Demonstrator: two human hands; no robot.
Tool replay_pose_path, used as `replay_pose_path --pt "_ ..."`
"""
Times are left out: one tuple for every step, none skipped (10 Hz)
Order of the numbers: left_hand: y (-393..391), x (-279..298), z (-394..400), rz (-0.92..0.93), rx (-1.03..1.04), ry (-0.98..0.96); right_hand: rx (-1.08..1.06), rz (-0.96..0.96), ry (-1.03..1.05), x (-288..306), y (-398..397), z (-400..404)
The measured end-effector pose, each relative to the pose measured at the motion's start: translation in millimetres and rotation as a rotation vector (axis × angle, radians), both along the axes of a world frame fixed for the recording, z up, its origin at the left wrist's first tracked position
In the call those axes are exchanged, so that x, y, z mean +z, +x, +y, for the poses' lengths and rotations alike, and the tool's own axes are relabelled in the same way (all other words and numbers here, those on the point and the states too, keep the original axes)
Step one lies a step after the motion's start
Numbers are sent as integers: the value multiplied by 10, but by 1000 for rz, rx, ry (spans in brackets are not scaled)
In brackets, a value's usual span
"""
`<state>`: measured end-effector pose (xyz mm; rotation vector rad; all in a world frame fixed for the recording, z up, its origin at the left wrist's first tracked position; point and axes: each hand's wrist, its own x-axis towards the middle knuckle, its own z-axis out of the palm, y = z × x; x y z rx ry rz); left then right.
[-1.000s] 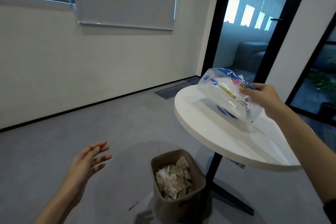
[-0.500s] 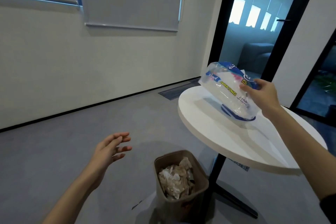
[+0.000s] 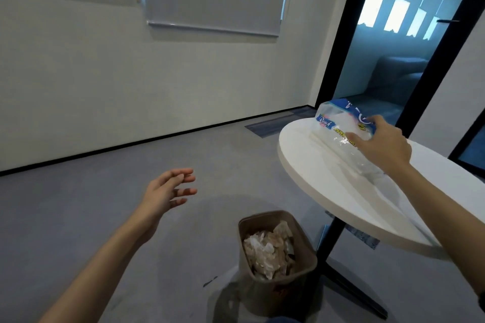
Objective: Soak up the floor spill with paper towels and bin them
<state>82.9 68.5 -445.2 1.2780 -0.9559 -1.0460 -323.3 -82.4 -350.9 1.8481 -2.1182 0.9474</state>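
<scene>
My right hand grips a clear plastic pack of paper towels with blue print, which lies low on the round white table near its far edge. My left hand hangs in the air over the grey floor with its fingers spread and holds nothing. A brown bin stands on the floor beside the table's black leg, filled with crumpled, stained paper towels. A faint darker patch of floor lies around the bin.
The table's black stand and foot reach across the floor to the right of the bin. A cream wall with blinds runs along the left. An open dark-framed doorway lies behind the table. A small dark mark is on the floor near the bin.
My right hand has lowered the towel pack from above the table down onto its top. My left hand has drifted right and forward, fingers still spread.
</scene>
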Motion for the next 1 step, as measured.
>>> replay_pose_path --pt "86 0 22 -20 47 4 -19 62 -166 82 66 25"
